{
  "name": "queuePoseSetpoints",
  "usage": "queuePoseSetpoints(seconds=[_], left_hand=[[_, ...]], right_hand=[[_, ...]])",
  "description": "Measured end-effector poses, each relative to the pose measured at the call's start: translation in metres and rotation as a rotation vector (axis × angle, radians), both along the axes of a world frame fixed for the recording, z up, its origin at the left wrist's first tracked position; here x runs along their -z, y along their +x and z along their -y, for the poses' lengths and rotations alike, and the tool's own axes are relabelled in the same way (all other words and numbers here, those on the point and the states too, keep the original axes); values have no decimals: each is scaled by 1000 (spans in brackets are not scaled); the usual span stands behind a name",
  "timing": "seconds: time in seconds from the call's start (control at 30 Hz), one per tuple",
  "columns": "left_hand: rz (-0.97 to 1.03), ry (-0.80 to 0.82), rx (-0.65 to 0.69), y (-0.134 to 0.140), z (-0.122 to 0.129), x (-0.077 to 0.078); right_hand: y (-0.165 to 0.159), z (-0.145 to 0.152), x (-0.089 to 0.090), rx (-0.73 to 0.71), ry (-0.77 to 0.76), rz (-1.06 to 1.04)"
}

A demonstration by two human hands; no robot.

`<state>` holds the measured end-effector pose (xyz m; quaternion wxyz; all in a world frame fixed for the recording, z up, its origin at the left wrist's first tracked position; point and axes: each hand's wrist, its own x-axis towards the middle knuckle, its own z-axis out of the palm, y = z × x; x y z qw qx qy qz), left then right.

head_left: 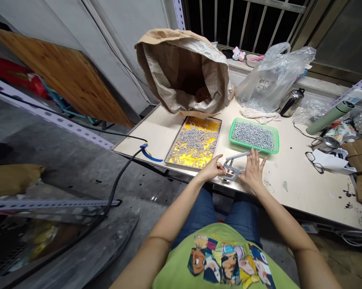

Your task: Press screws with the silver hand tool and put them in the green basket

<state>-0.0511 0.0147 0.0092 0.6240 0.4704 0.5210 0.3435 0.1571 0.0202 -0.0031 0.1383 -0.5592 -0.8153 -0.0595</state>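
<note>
A small grey metal hand tool with a long lever and a dark spring (232, 173) stands at the table's front edge, between my two hands. At its left side is my left hand (211, 168), thumb raised and fingertips pinched together; whatever they hold is too small to make out. My right hand (253, 170) is on the other side with fingers stretched and spread, by the lever and body of the tool. Beyond my left hand lies a shallow tray (168, 157) with a yellow bottom and many small metal pins. Similar pins fill a green plastic basket (276, 144) past my right hand.
A large open paper sack (157, 80) leans behind the tray. Toward the window stand a clear plastic bag (268, 80), a steel jug (291, 103) and a green bottle (328, 118). Eyeglasses (316, 162) lie right. A black cable (121, 172) crosses the left edge.
</note>
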Motion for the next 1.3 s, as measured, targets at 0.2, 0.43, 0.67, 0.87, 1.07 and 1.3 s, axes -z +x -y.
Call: queuePoseSetpoints(seconds=[0.2, 0.43, 0.67, 0.87, 1.07, 1.3], left_hand=[[-45, 11, 72, -3, -1, 5], [-38, -25, -8, 9, 6, 10], [-71, 0, -162, 8, 3, 16], [-274, 56, -182, 14, 6, 17], [-80, 37, -364, 28, 9, 26], [63, 20, -398, 33, 12, 32]], right_hand=[[-2, 3, 1, 2, -5, 2], [-4, 9, 2, 23, -62, -15], [-6, 7, 10, 36, -33, -24], [-1, 5, 7, 88, -71, -33], [12, 5, 7, 125, -63, -38], [12, 5, 10, 139, -68, -53]])
